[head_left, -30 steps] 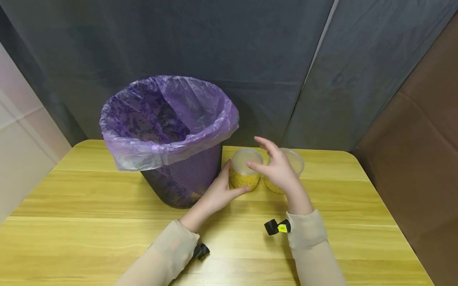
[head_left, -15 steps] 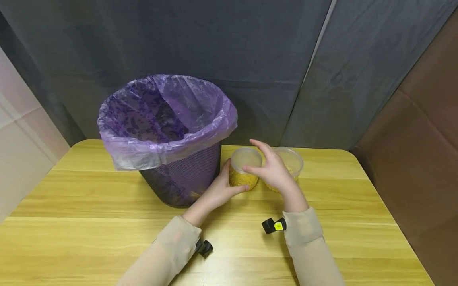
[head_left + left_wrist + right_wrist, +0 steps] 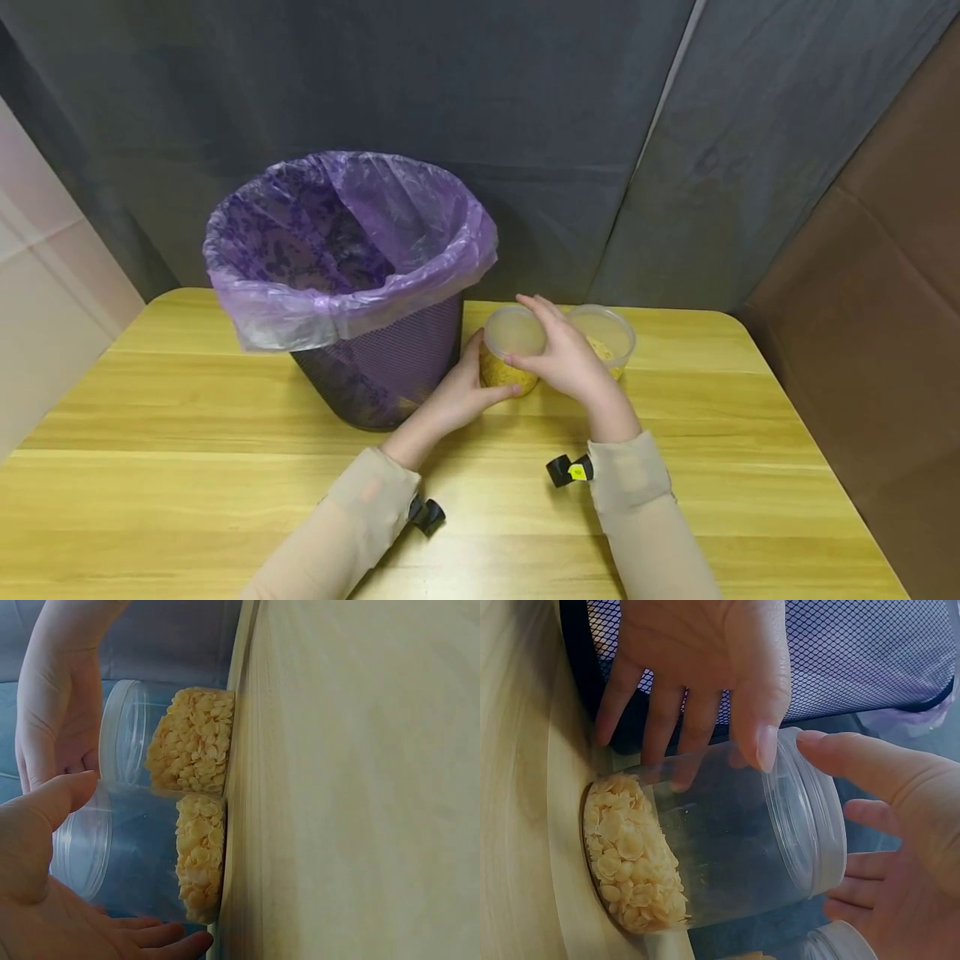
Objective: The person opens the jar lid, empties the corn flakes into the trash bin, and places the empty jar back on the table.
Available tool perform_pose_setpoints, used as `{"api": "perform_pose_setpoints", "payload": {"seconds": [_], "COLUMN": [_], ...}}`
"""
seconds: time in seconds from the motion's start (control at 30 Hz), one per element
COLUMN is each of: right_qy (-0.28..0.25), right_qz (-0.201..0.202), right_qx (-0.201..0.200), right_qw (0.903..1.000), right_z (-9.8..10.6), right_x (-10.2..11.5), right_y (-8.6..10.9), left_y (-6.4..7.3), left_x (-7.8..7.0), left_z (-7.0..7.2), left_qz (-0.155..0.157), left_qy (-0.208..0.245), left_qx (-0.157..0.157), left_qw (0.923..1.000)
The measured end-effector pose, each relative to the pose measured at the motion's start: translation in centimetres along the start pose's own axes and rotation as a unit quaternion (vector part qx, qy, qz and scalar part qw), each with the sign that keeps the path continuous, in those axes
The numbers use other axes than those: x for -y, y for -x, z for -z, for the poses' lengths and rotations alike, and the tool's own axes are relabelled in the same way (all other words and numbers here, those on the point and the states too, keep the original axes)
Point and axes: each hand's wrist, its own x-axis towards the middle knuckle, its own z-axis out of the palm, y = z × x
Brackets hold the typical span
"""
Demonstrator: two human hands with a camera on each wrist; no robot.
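In the head view a clear plastic jar (image 3: 501,377), partly filled with yellow flakes, stands upright on the table. My left hand (image 3: 456,402) holds this jar low from the left, its thumb across the front and its fingers along the side. From the right, my right hand (image 3: 564,357) grips the round translucent lid (image 3: 512,327); its thumb lies on the near edge and the fingers reach round the far side. Close on the right stands a second jar (image 3: 191,739) of flakes, partly behind my right hand. Whether that one has a lid I cannot tell.
A dark mesh bin (image 3: 375,367) with a purple bag (image 3: 442,267) folded over its rim stands just left of the hands. Grey fabric (image 3: 555,150) hangs behind the wooden table (image 3: 735,433), and a brown panel (image 3: 885,317) rises on the right.
My right hand has moved left and closer in, from hovering over the jar to gripping its lid. My left hand keeps its place on the jar.
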Motion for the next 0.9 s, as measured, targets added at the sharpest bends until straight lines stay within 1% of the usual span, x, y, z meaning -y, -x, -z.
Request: {"api": "perform_pose_setpoints", "payload": {"seconds": [0.3, 0.57, 0.9], "right_qy": [0.018, 0.012, 0.033], "right_qz": [-0.001, -0.011, -0.006], "right_qx": [0.014, 0.006, -0.004], "right_qw": [0.9997, 0.9998, 0.9994], "right_z": [-0.02, 0.07, 0.11], "right_x": [0.14, 0.33, 0.19], "right_y": [-0.06, 0.06, 0.04], "left_y": [0.19, 0.31, 0.38], "left_x": [-0.03, -0.14, -0.04], "left_z": [0.08, 0.07, 0.09], "left_qz": [0.006, -0.011, 0.000], "left_qy": [-0.010, -0.009, -0.016], "left_qx": [0.004, -0.001, 0.007], "left_qw": [0.9999, 0.9999, 0.9999]}}
